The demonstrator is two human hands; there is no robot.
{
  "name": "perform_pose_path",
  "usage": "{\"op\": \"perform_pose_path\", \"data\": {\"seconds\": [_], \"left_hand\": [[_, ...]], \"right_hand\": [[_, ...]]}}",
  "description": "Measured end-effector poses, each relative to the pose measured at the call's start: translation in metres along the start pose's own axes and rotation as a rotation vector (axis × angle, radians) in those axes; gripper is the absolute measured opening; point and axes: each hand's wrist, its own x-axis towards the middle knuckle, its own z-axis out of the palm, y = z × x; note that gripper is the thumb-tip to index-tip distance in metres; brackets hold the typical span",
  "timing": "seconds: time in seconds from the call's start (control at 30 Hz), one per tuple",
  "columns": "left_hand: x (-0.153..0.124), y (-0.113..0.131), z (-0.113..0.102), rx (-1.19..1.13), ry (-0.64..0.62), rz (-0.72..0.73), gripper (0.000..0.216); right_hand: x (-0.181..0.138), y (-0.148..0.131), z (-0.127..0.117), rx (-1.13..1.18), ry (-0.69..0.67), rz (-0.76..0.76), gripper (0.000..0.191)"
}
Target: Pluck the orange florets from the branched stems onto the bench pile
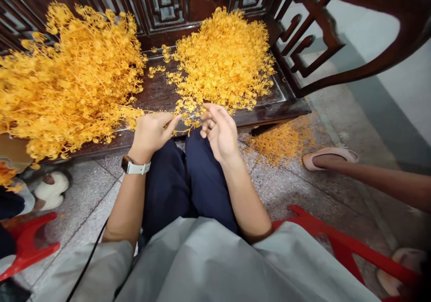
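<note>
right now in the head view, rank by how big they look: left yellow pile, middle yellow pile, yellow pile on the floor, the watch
1. left yellow pile
2. middle yellow pile, a bit smaller, though it lies farther back
3. yellow pile on the floor
4. watch on the left wrist, smallest even though nearest
</note>
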Motion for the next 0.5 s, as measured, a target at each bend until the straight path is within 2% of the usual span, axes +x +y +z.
{"op": "perform_pose_path", "data": {"seconds": [0.13, 0.27, 0.37, 0.43, 0.5], "left_hand": [[0.0, 0.005, 0.0, -0.004, -0.009, 0.061, 0.055], [-0.001, 0.007, -0.001, -0.025, -0.034, 0.089, 0.051], [-0.001, 0.005, -0.002, -0.082, -0.039, 0.083, 0.048], [0.0, 0.005, -0.002, -0.137, -0.025, 0.089, 0.048], [0.001, 0.007, -0.002, -0.206, -0.005, 0.127, 0.047]], "right_hand": [[-0.003, 0.01, 0.017, -0.266, -0.098, -0.126, 0.055], [0.001, 0.014, 0.018, -0.352, -0.015, -0.263, 0.048], [-0.009, 0.008, 0.013, -0.373, 0.025, -0.356, 0.041], [-0.024, -0.001, 0.014, -0.472, 0.01, -0.494, 0.032], [-0.042, -0.013, 0.016, -0.587, -0.091, -0.648, 0.024]]}}
